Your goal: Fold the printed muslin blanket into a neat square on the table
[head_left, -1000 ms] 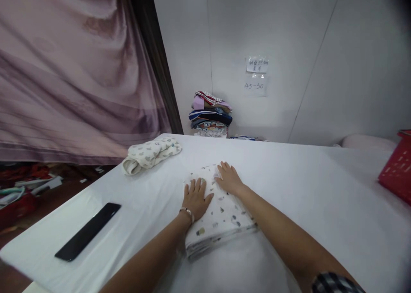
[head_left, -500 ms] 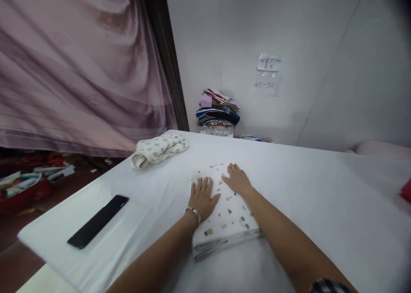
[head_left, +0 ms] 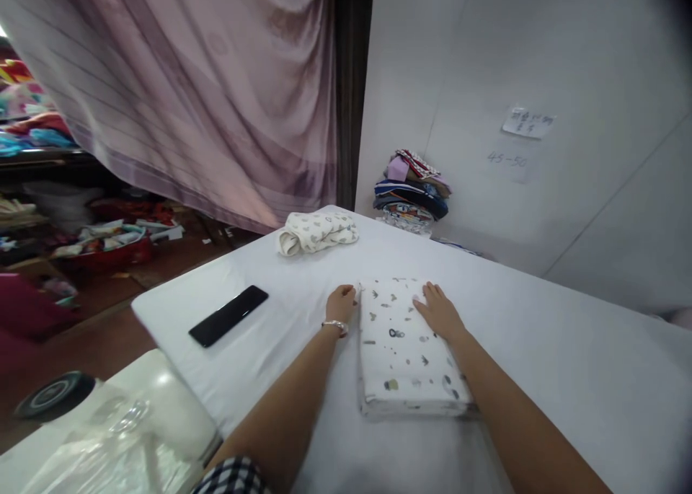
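A folded white cloth (head_left: 403, 357) with small grey and green prints lies as a thick, layered block on the white table. My right hand (head_left: 440, 312) rests on its far right part, fingers spread and palm down. At the far left edge of the block is my left hand (head_left: 342, 303), its fingers curled in and pinched at the cloth's side; the fingertips are partly hidden. A bracelet circles the left wrist. Farther off, a rolled white cloth (head_left: 318, 233) with grey prints sits near the table's far corner.
A black phone-like slab (head_left: 230, 315) lies on the table (head_left: 292, 321) at left. Nearer, a white machine body (head_left: 167, 386) carries clear plastic bags (head_left: 116, 451). A pile of folded fabrics (head_left: 411, 191) stands by the wall; a pink curtain (head_left: 243, 90) hangs at left.
My left hand has slid off the top of the folded cloth to its left edge, and its fingers have curled. The right hand stays on top. The view has turned left.
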A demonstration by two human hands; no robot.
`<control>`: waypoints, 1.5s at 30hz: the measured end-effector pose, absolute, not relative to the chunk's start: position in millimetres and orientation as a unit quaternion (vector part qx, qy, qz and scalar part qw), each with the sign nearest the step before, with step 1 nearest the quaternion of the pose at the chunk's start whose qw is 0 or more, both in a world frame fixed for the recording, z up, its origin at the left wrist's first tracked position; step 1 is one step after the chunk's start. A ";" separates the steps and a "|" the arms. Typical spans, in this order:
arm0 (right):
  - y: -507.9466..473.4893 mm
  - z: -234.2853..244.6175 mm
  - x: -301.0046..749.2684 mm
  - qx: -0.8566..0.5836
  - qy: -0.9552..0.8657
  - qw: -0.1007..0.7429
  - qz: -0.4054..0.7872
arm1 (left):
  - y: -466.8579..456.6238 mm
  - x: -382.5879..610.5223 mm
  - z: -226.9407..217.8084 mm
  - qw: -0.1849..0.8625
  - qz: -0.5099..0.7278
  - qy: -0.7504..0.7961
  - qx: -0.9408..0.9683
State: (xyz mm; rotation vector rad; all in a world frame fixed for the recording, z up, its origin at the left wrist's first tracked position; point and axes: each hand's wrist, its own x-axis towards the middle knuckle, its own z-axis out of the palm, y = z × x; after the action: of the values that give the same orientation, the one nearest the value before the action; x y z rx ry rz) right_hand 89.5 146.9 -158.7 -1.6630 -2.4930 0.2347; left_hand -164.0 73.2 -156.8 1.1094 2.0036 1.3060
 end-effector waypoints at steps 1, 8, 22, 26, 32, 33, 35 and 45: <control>146.9 -159.0 89.7 -0.550 -0.829 0.068 0.075 | 74.7 -165.6 -160.1 0.257 0.478 0.732 0.413; 142.5 -150.8 88.7 -0.550 -0.831 0.038 0.072 | 77.8 -163.7 -171.8 0.264 0.492 0.704 0.439; 126.8 -156.6 37.1 -0.519 -0.852 0.056 0.038 | 87.3 -159.0 -160.5 0.421 0.509 0.630 0.408; 126.1 -155.7 40.5 -0.517 -0.853 0.064 0.040 | 91.9 -161.3 -155.1 0.429 0.484 0.644 0.408; 125.2 -153.0 40.7 -0.517 -0.852 0.077 0.040 | 102.1 -168.2 -151.8 0.423 0.466 0.662 0.408; 124.9 -152.7 40.6 -0.516 -0.852 0.077 0.041 | 103.3 -168.3 -152.4 0.426 0.466 0.659 0.410; 124.3 -152.0 40.6 -0.516 -0.852 0.076 0.044 | 105.2 -166.8 -154.5 0.431 0.468 0.651 0.414; 124.0 -151.6 41.4 -0.513 -0.853 0.077 0.049 | 101.7 -169.8 -153.7 0.344 0.469 0.688 0.434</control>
State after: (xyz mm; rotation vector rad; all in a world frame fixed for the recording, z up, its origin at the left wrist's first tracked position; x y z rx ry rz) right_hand 41.4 124.0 -151.6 -1.5389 -2.5571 0.1472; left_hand -169.8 101.7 -153.7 1.1278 1.7876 1.2173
